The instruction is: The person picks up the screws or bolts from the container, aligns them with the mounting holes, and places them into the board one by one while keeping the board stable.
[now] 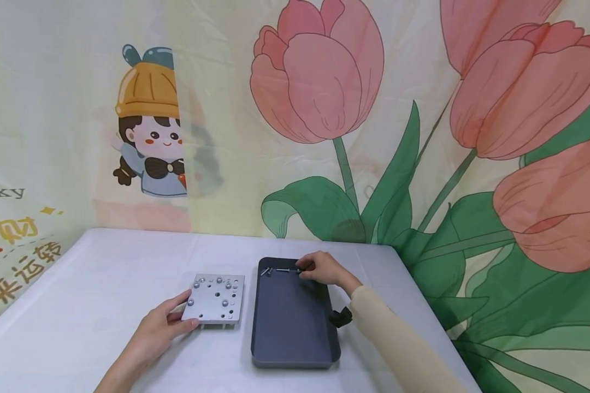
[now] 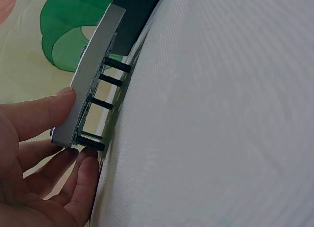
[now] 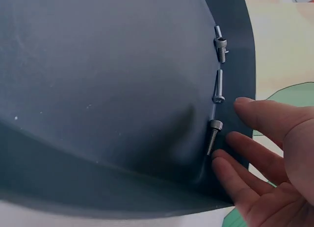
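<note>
My left hand (image 1: 159, 326) holds a square silver metal plate (image 1: 208, 305) at its left edge, thumb on one side and fingers at the other. Several bolt heads and holes show on the plate's top. In the left wrist view, dark threaded shanks (image 2: 101, 103) stick out from its underside. Over the far end of a dark grey tray (image 1: 290, 333), my right hand (image 1: 323, 268) reaches toward loose screws. A socket-head screw (image 3: 214, 134) lies by its fingertips, thumb and fingers apart; whether a fingertip touches it I cannot tell.
Another screw (image 3: 219, 87) and a small group of screws (image 3: 221, 44) lie along the tray's far wall. A white cloth covers the table (image 1: 103, 284). Behind it hangs a printed curtain (image 1: 221, 136) with tulips and a cartoon figure.
</note>
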Motion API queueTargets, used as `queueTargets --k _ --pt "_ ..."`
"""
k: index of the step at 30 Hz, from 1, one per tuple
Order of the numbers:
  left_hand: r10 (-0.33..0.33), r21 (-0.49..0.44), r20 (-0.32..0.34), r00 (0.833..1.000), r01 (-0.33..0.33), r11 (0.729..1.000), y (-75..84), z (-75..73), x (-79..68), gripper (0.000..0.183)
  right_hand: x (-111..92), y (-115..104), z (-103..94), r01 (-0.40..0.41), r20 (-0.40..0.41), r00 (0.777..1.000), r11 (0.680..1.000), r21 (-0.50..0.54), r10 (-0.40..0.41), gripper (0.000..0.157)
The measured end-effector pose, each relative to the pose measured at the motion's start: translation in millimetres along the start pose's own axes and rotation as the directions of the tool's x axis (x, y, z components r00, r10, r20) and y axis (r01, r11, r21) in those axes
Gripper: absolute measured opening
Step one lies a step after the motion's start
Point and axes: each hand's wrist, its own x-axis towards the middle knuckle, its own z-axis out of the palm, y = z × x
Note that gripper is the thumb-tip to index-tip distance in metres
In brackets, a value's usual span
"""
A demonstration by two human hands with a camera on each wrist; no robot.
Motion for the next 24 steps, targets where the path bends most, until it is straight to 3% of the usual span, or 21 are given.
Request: queueTargets --k 14,24 --pt "-0.024 -0.004 0.0 1.0 0.024 1.0 2.1 0.7 0.3 0.091 9.7 -4.3 6.4 0.016 0.053 0.999 0.998 -0.064 -0.012 0.034" --pt "-0.001 -0.007 -0.007 1.0 0.001 1.0 2.2 0.6 -1.0 0.091 13.2 -9.2 13.5 -0.006 0.054 0.998 0.99 -0.142 0.014 0.028"
